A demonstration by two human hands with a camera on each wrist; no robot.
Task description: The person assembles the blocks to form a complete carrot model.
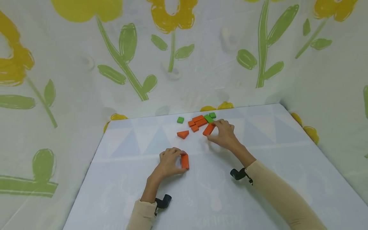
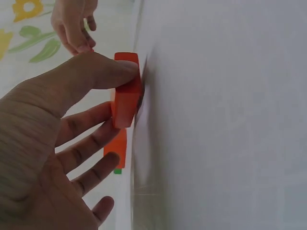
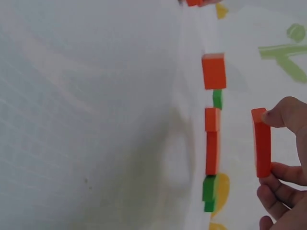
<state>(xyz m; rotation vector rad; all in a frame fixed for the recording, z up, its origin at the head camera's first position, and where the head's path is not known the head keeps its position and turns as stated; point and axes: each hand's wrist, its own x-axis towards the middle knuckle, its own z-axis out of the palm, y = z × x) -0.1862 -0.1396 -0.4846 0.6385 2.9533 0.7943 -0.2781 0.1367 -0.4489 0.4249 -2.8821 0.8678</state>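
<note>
In the head view my left hand [image 1: 169,163] pinches an orange rectangular block [image 1: 185,162] between thumb and fingers, low over the table. The left wrist view shows the thumb on one end of that block [image 2: 126,91], close to the tabletop. Farther back on the right, my right hand [image 1: 225,134] pinches a second orange rectangular block [image 1: 209,129] by its two ends. In the right wrist view this block [image 3: 262,143] is held apart from the table surface. Nearest to it lie a green block [image 1: 209,118] and a cluster of orange blocks [image 1: 201,122].
An orange triangular block [image 1: 183,134] lies left of the cluster. Small green blocks [image 1: 180,120] rest near the back edge of the white table [image 1: 115,179]. A flower-printed curtain [image 1: 201,73] rises behind and at both sides.
</note>
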